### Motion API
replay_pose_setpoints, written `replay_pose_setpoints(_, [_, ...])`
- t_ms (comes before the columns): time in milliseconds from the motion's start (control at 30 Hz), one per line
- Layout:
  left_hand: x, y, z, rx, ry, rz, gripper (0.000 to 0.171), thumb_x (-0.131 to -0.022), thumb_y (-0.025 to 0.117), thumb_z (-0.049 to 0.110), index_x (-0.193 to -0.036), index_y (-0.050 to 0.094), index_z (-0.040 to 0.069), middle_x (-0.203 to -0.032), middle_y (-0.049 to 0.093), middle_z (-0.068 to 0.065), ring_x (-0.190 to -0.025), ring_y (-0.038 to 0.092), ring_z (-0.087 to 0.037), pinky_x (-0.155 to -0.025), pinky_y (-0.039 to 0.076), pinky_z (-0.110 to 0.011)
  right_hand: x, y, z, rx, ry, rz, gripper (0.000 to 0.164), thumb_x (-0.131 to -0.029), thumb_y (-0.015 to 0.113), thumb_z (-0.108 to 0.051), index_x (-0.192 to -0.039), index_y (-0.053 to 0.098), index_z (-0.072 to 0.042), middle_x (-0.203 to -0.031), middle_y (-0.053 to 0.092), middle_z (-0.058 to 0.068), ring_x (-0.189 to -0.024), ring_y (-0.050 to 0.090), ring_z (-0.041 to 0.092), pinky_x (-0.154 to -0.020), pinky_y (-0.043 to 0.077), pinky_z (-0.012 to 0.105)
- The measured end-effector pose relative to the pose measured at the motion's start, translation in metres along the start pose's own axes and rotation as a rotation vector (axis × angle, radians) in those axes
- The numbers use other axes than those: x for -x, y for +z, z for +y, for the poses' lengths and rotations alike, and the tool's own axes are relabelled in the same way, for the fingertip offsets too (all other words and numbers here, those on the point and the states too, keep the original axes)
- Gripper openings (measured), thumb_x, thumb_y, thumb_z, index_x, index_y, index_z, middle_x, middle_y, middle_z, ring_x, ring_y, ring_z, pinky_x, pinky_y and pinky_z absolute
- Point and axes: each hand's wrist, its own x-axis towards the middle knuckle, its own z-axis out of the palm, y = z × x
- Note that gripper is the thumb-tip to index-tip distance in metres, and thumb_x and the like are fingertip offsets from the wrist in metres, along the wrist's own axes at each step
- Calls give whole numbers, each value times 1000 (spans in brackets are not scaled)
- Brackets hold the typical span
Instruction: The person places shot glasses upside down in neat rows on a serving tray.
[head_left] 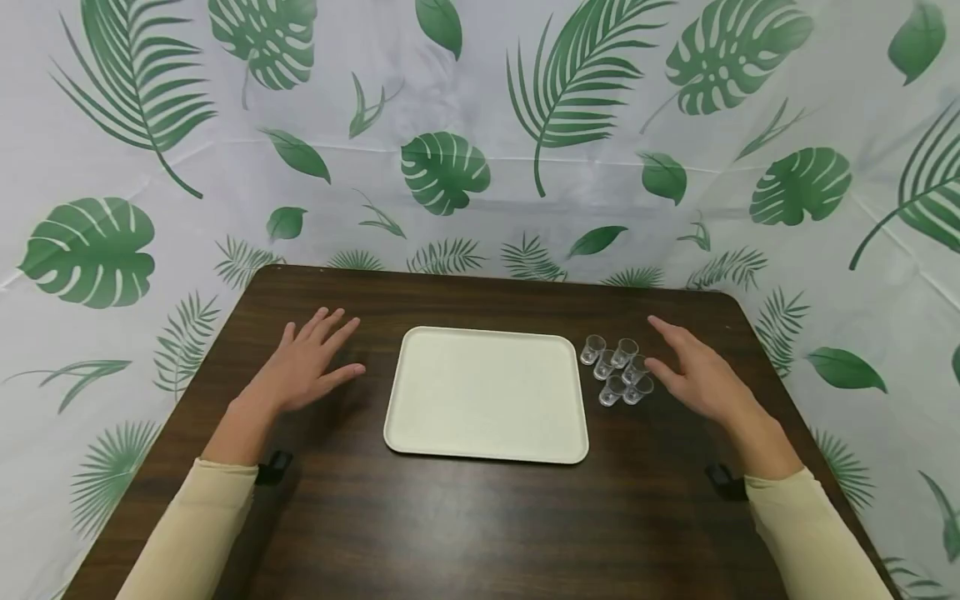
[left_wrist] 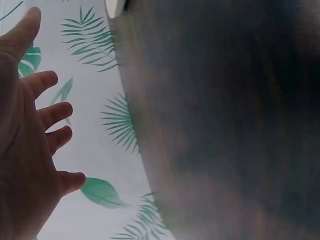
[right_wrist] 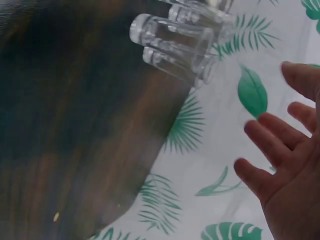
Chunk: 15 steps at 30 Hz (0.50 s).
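Note:
A pale cream tray [head_left: 486, 395] lies flat on the dark table, with nothing on it. Just off its right edge, several small clear shot glasses [head_left: 604, 365] stand upright in a close cluster. My left hand [head_left: 303, 367] is held to the left of the tray, fingers spread and holding nothing. To the right of the glasses is my right hand [head_left: 701, 371], its fingers extended and nothing in its grasp. In the right wrist view the glasses [right_wrist: 172, 37] appear apart from the hand [right_wrist: 290, 155]. The left wrist view has the spread left hand [left_wrist: 30, 125] beside the table.
The dark wood-grain table [head_left: 450, 525] has rounded far corners. Behind and beside it hangs a white cloth [head_left: 337, 200] printed with green leaves. A dark strap piece [head_left: 274, 468] shows at the left wrist, and another dark piece [head_left: 726, 483] at the right.

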Motion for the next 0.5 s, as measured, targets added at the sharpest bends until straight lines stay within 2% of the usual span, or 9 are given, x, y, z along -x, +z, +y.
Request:
replay_pose_setpoints(133, [6, 10, -1, 48, -20, -52, 82, -95, 52, 61, -156, 27, 13, -159, 21, -20, -147, 10, -42, -106, 8, -73, 7, 5, 3, 4, 11, 16, 67, -92, 69, -13, -149, 36, -2, -142, 45, 28, -123, 47, 49, -93, 38, 64])
replay_pose_setpoints(233, [11, 16, 2, 128, -31, -115, 83, -94, 53, 61, -156, 28, 12, -159, 22, -21, -146, 12, -45, -104, 10, -74, 13, 11, 7, -7, 68, 47, 57, -89, 71, -10, -139, 47, 2, -129, 57, 28, -112, 57, 47, -87, 44, 61])
replay_pose_setpoints(367, [17, 23, 7, 221, -28, -196, 87, -91, 57, 61, -155, 28, 9, -158, 23, -23, -144, 14, -47, -103, 14, -75, 20, 22, 11, -40, 207, 62, 45, -86, 75, -16, -124, 59, 2, -112, 68, 24, -100, 64, 42, -82, 47, 58])
replay_pose_setpoints(500, [19, 30, 16, 253, -1, -222, 92, -88, 61, 63, -155, 28, 9, -158, 23, -22, -144, 16, -46, -103, 14, -74, 24, 35, 15, -82, 314, 30, 44, -85, 77, -25, -116, 64, 2, -104, 71, 20, -94, 67, 37, -79, 49, 54])
